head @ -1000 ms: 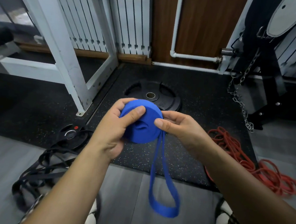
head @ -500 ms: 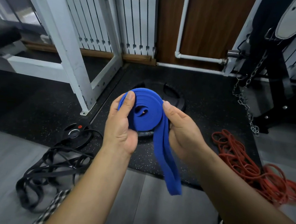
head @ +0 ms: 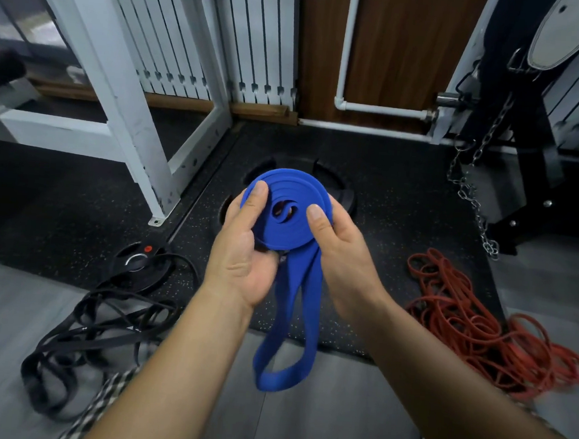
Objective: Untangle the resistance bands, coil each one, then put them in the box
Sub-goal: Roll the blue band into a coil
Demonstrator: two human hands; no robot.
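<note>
A person holds a blue band up in front of the chest with both hands, most of it wound into a flat coil. The left hand cups the coil from the left and below, its thumb pressed flat on the coil's face. The right hand grips the coil's right edge, thumb on the face and fingers curled behind it. From the bottom of the coil a loose loop of the same band hangs down between the two wrists, not yet wound in.

On the floor to the left lies a tangle of black bands, partly over a small weight plate. To the right, a heap of red bands sprawls across the edge of the speckled black mat and onto the grey floor. A larger black weight plate lies flat on the mat, behind the coil. A white steel rack stands at the left, and a chain hangs from dark equipment at the right.
</note>
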